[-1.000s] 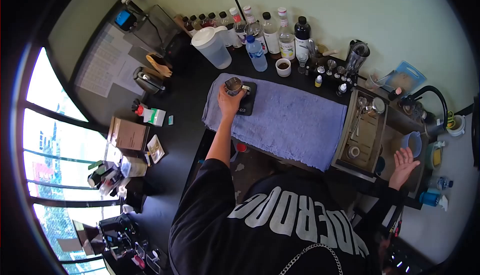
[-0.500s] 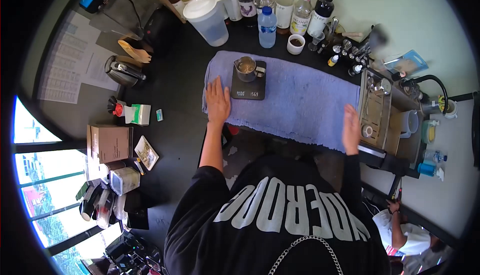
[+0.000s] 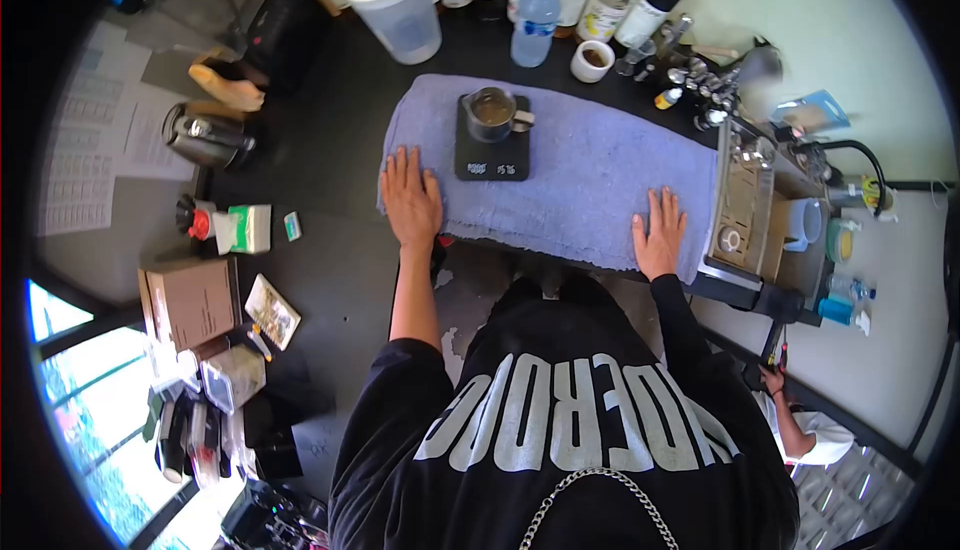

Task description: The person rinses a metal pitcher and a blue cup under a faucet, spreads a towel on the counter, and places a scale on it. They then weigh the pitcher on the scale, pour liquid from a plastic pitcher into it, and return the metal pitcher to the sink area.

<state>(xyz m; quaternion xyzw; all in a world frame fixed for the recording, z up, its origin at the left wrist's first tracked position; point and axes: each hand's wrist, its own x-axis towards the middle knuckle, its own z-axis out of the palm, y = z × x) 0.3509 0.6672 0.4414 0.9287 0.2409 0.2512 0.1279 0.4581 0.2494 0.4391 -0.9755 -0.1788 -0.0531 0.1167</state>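
A metal cup point(image 3: 489, 116) with a handle stands on a black scale point(image 3: 492, 166) whose display is lit. Both rest on a blue towel point(image 3: 590, 175) spread along the counter. My left hand point(image 3: 411, 200) lies flat on the towel's left end, left of the scale, fingers spread and holding nothing. Near the towel's right front edge, my right hand point(image 3: 660, 233) also lies with its fingers apart and nothing in it.
Behind the towel are a lidded pitcher point(image 3: 400, 10), a water bottle point(image 3: 536, 25), a white cup point(image 3: 592, 61) and several syrup bottles. A metal tray point(image 3: 742, 205) is at right, a kettle point(image 3: 205, 137) at left. Another person's arm point(image 3: 790, 420) shows lower right.
My right hand has moved left and come down onto the towel, its fingers now spread. My left hand stays at the towel's left end. The view has shifted.
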